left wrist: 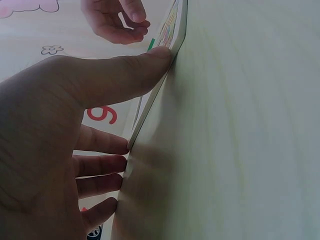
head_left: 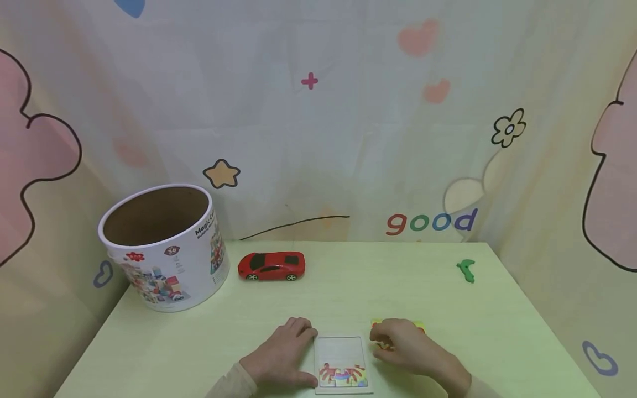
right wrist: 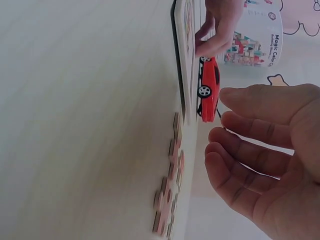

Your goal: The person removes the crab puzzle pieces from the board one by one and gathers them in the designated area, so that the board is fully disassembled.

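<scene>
In the head view a shallow white puzzle tray (head_left: 340, 351) lies at the table's front, with a row of joined, coloured jigsaw pieces (head_left: 343, 377) along its near end. My left hand (head_left: 281, 354) rests at the tray's left side. Its thumb and fingertips touch that edge, spread apart, as the left wrist view confirms. To the right, my right hand (head_left: 410, 345) hovers over loose jigsaw pieces (head_left: 418, 324), which it partly hides. In the right wrist view its fingers (right wrist: 250, 150) are loosely bent with nothing between them, apart from the flat pieces (right wrist: 172, 175).
A red toy car (head_left: 271, 266) stands at the back of the table, beside a large white bucket (head_left: 174, 276) at the left. Near the right back lies a small green curved piece (head_left: 466, 271). A printed curtain (head_left: 318, 138) hangs behind the table.
</scene>
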The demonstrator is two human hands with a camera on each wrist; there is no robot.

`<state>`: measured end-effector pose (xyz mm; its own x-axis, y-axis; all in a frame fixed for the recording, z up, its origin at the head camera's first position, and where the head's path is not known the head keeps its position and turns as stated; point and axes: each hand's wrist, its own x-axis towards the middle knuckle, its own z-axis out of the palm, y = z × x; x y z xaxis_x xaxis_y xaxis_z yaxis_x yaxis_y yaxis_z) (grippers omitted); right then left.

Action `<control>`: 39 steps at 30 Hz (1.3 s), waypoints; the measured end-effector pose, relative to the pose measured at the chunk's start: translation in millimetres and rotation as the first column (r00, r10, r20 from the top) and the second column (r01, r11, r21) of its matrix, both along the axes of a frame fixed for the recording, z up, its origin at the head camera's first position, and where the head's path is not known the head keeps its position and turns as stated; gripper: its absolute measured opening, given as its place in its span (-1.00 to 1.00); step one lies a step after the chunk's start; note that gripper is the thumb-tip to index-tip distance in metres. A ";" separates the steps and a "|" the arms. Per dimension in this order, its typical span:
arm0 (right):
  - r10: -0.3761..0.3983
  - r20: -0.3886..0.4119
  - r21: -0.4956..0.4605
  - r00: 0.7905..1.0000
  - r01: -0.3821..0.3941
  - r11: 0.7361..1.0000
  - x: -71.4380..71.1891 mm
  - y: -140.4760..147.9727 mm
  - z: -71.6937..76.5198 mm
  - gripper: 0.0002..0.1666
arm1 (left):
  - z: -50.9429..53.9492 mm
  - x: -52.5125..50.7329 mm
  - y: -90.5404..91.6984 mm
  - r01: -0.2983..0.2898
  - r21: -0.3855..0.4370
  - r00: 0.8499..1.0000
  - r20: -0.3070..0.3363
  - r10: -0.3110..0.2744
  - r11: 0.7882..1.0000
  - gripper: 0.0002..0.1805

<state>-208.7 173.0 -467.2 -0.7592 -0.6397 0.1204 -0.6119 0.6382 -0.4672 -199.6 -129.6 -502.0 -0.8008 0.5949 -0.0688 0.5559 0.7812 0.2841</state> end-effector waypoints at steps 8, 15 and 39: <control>0.007 0.055 0.022 0.998 -0.009 1.000 0.1 -15.5 5.1 -0.81 | -1.3 -0.7 -0.1 0.001 0.006 1.000 0.004 -0.001 1.000 -0.04; 0.029 0.052 0.021 0.998 -0.030 0.999 1.7 -30.0 3.4 -0.78 | -1.1 -1.2 0.3 0.003 -0.001 1.000 -0.001 -0.003 1.000 -0.04; 0.118 0.050 0.090 0.992 -0.122 0.988 7.1 -70.6 1.8 -0.72 | -0.3 -1.7 0.7 -0.002 -0.003 1.000 0.010 0.002 1.000 -0.07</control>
